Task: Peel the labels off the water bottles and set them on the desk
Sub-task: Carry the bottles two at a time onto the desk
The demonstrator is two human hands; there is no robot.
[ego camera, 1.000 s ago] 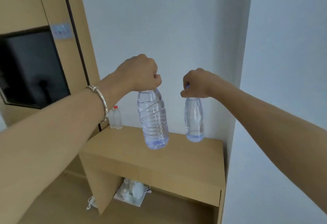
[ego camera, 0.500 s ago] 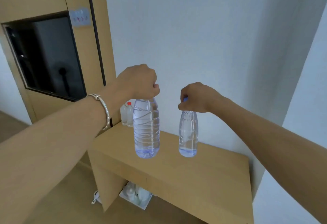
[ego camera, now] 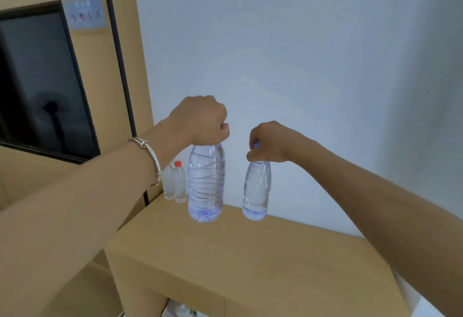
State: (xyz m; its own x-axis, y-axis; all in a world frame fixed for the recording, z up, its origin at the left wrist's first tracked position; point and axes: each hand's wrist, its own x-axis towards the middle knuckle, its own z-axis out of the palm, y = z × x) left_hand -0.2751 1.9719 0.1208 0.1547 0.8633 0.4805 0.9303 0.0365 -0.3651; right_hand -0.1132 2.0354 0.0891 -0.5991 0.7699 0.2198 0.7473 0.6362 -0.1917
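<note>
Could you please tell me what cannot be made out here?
All head view.
- Cap of larger bottle: inside the left hand.
- Cap of smaller bottle: mostly under the right hand.
- Top of leftmost bottle, beside the red-capped bottle: behind the left wrist.
- Under the desk, white items: cut by the bottom edge.
- Text on blue sign: blurred.

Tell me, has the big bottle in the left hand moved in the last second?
Yes, probably: the big bottle now hangs right beside the red-capped bottle on the desk, so it went leftward. The camera shifted too.
</note>
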